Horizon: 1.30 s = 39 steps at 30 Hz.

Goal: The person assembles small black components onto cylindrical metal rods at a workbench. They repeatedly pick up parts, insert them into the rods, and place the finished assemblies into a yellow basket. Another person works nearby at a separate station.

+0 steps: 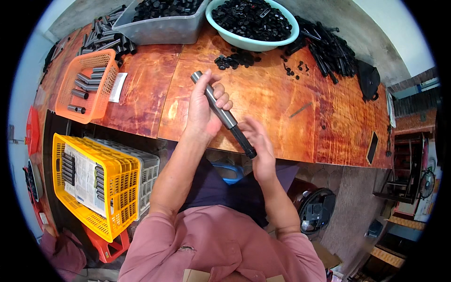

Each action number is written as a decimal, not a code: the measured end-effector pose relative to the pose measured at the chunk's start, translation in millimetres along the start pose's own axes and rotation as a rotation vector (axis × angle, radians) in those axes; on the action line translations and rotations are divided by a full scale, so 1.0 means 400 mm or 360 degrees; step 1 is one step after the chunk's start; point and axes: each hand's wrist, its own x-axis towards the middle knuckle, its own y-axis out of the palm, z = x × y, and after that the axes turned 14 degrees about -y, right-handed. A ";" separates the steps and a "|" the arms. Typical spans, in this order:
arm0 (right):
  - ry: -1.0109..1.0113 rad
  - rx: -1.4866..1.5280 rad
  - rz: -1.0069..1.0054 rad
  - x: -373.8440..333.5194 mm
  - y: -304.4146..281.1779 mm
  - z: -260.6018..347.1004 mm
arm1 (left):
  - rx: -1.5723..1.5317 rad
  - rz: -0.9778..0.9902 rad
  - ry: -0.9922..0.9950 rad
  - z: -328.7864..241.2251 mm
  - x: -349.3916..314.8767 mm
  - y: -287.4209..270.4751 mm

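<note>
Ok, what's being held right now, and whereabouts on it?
A telescoping metal rod. The left hand wraps around its thicker grey section, near the middle. The right hand cups the thinner black end, fingers against it.

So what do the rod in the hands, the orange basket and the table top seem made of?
Rod: probably metal, dull grey with a soft sheen, its lower end black, perhaps plastic or rubber. Left hand grips it; right hand touches the black end. Orange basket: moulded plastic mesh. Table top: wood, glossy reddish varnish, visible grain.
</note>
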 end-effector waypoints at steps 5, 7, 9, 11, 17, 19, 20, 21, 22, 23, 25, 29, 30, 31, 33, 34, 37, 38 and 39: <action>-0.0754 -0.0340 -0.0563 -0.072 -0.081 0.042 | -0.0037 -0.0009 0.0136 -0.038 -0.010 -0.008; -0.0779 -0.0342 -0.0645 -0.022 -0.015 0.042 | -0.0016 -0.0048 0.0124 0.008 -0.011 0.013; -0.0714 -0.0250 -0.0502 0.020 0.054 0.017 | 0.0148 -0.0056 -0.0007 0.121 -0.024 0.041; -0.0835 -0.0241 -0.0548 0.050 0.050 0.009 | 0.0109 -0.0033 -0.0029 0.115 -0.013 0.037; -0.0439 -0.0263 -0.0212 -0.036 -0.033 0.026 | -0.0145 0.0090 -0.0008 0.047 -0.013 0.025; -0.0237 0.0010 -0.0136 -0.038 -0.030 0.028 | -0.0082 0.0139 0.0078 0.049 0.001 -0.002; -0.0137 -0.0003 -0.0054 -0.031 -0.025 0.030 | -0.0059 0.0140 0.0091 0.051 0.008 -0.002; -0.0037 -0.0015 0.0027 -0.024 -0.018 0.033 | -0.0037 0.0142 0.0104 0.054 0.011 0.002; 0.0068 0.0068 -0.0134 -0.020 0.004 0.035 | -0.0047 0.0078 0.0081 0.065 0.009 0.009; -0.0118 -0.0276 -0.0086 -0.017 0.011 0.027 | 0.0003 -0.0024 0.0091 0.070 0.010 0.013; -0.0487 -0.0965 0.0013 -0.011 0.019 0.010 | 0.0104 -0.0229 0.0112 0.075 0.013 0.017; -0.0863 -0.1226 0.0080 -0.009 0.027 -0.016 | -0.0075 -0.0153 -0.0139 0.056 0.034 -0.060; -0.0870 -0.1165 0.0051 -0.014 0.025 -0.016 | -0.0132 -0.0042 -0.0147 0.057 0.034 -0.073; -0.0876 -0.1104 0.0022 -0.018 0.021 -0.014 | -0.0149 0.0011 -0.0138 0.058 0.032 -0.084; -0.0897 -0.0941 -0.0098 -0.017 0.013 -0.023 | -0.0191 0.0134 -0.0143 0.069 0.023 -0.076; -0.0910 -0.0825 -0.0182 -0.009 0.010 -0.041 | -0.0158 0.0140 -0.0136 0.073 0.016 -0.069; -0.0768 -0.0515 -0.0317 0.009 0.022 -0.042 | -0.0135 0.0161 -0.0207 0.108 0.017 -0.060; -0.0714 -0.0308 -0.0356 0.012 0.030 -0.055 | -0.0078 0.0037 -0.0188 0.119 0.001 -0.035; -0.0657 -0.0102 -0.0394 0.015 0.035 -0.065 | -0.0017 0.0072 -0.0132 0.133 -0.003 -0.031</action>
